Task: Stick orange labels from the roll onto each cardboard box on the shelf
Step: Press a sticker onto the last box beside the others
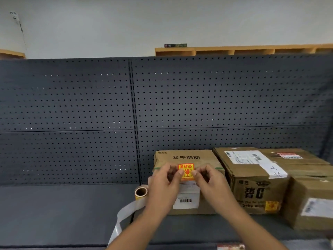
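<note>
- Orange label [186, 171]: square, orange-red with yellow characters and a glass symbol; lies against the front upper edge of the left cardboard box, between the two hands, above a white shipping label [188, 197] with a barcode.
- Left hand [164, 184]: fingers curled, thumb and forefinger pinching the label's left edge; forearm enters from the bottom of the view.
- Right hand [210, 183]: fingers curled, thumb and forefinger pinching the label's right edge; the two hands are close together, parted only by the label's width.
- Left cardboard box [187, 156]: brown, black printed characters on top, a green strap across it; stands on the shelf, just behind both hands.
- Middle cardboard box [252, 184]: just beside the left box, on its right; white shipping label on top, bold black print on the front, and an orange label [272, 205] already on its front lower right corner.
- Right cardboard boxes [310, 201]: further right, partly cut by the frame edge; white label on the nearer one's front.
- Label roll [141, 192]: cardboard core, lying on the shelf just left of the left hand; a strip of pale backing paper [126, 213] trails from it toward the front edge.
- Shelf [63, 210]: dark grey board, carrying all the above.
- Pegboard back panel [72, 114]: dark grey, perforated, upright behind the boxes.
</note>
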Action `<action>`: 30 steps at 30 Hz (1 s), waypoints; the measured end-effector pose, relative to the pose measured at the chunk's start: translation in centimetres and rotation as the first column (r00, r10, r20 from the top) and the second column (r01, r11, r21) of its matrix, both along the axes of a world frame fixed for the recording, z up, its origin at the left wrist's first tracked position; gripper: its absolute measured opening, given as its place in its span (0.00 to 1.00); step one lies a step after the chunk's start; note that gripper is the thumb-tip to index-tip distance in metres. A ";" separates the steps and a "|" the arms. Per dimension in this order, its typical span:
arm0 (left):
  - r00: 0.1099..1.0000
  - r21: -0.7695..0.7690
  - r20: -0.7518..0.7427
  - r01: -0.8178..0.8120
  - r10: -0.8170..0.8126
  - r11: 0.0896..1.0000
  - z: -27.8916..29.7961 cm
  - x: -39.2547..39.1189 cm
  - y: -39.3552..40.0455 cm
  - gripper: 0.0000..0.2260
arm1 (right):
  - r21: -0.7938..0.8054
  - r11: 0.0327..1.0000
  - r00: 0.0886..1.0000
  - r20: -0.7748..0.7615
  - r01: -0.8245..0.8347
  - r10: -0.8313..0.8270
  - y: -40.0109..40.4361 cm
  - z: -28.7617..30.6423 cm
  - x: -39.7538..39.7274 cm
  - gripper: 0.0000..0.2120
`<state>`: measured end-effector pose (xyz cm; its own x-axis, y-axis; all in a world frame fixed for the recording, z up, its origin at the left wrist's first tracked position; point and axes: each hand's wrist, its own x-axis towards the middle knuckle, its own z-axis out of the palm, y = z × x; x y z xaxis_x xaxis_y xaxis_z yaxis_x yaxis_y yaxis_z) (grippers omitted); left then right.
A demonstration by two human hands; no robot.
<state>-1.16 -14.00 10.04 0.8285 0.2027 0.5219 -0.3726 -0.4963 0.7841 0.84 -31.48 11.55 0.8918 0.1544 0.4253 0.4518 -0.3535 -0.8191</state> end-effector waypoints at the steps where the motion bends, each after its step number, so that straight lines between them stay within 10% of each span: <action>1: 1.000 0.038 0.007 -0.014 0.014 0.999 0.5 0.6 -0.7 0.10 | -0.017 1.000 1.000 0.010 0.018 -0.018 -0.8 0.6 0.3 0.05; 6: 0.998 0.076 -0.061 0.035 -0.031 0.997 2.6 4.4 -3.7 0.24 | -0.070 0.994 0.996 0.014 0.085 -0.085 -4.5 3.3 2.8 0.06; 18: 0.885 -0.225 -0.429 0.089 -0.181 0.970 4.7 9.7 -6.5 0.20 | -0.201 0.977 0.962 -0.241 0.077 -0.126 -5.9 3.5 7.4 0.05; 30: 0.849 -0.247 -0.443 0.193 -0.288 0.950 3.4 10.0 -6.2 0.12 | -0.087 0.993 0.919 -0.380 0.080 -0.108 -6.1 2.7 7.4 0.07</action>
<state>8.88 -20.18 13.44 0.9993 0.0185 0.0322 -0.0261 -0.2666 0.9635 8.21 -37.62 14.27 0.9961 0.0786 0.0395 0.0703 -0.4403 -0.8951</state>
